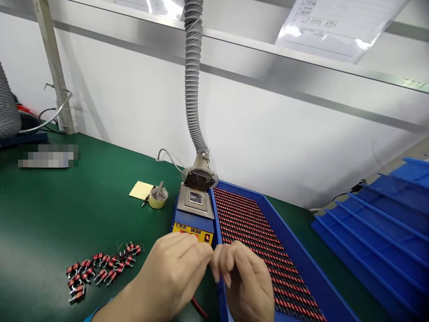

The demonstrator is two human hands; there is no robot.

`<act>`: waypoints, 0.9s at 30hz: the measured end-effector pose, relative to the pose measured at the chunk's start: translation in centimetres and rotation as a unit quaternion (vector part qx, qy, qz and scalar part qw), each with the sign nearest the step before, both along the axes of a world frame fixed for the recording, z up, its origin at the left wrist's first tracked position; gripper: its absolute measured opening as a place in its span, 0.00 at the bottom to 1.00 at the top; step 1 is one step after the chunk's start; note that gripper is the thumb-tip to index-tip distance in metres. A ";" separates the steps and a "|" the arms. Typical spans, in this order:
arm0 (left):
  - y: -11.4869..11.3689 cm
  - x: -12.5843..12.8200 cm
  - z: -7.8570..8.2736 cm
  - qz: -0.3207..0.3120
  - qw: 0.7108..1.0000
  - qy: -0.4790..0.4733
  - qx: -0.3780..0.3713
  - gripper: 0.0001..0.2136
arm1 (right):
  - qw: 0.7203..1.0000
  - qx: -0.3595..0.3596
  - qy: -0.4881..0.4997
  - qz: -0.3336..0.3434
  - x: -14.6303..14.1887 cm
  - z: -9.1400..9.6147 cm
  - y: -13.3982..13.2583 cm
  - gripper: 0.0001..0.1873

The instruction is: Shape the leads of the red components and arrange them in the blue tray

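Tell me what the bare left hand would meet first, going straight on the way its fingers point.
Most likely the bare right hand, whose curled fingers are close beside the fingertips of the left hand; whether they already touch is unclear.

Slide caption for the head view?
Left hand and right hand close together at a blue tray with rows of red-and-black components.

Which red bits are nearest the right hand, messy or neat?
The neat red bits, in rows inside the blue tray beside the right hand. The messy red bits lie on the table, past the left hand.
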State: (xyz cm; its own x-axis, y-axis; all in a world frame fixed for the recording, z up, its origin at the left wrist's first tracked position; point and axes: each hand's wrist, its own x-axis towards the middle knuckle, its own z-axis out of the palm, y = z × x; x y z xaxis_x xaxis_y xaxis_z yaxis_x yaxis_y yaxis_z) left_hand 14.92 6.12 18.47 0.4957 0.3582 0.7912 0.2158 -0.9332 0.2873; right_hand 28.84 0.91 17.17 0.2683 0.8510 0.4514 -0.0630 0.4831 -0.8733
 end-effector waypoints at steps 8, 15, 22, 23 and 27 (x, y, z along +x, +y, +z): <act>-0.1 0.0 0.5 -0.057 0.991 -0.020 -0.121 0.08 | 0.904 0.179 -0.335 -0.198 0.5 -0.6 -0.3 0.16; 0.0 0.2 0.1 0.011 0.999 0.008 0.045 0.13 | 0.998 -0.043 -0.031 0.022 -0.2 -0.2 0.0 0.22; -0.1 -0.1 0.5 -0.077 0.983 -0.046 -0.161 0.07 | 0.928 0.166 -0.288 -0.168 0.8 -0.3 -0.2 0.17; -0.1 -0.1 0.4 -0.067 0.987 -0.035 -0.139 0.08 | 0.919 0.170 -0.306 -0.183 0.6 -0.4 -0.2 0.15; -0.1 0.4 0.0 0.014 0.999 0.001 0.046 0.12 | 0.980 0.006 -0.178 -0.091 -0.1 -0.4 -0.1 0.16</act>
State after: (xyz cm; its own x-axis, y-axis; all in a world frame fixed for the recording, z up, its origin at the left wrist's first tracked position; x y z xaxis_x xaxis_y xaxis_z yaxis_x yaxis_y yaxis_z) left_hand 15.27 5.98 18.45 0.4876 0.2981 0.8206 0.2422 -0.9492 0.2009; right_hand 28.70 0.79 16.82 0.2390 0.7978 0.5536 0.3336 0.4679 -0.8184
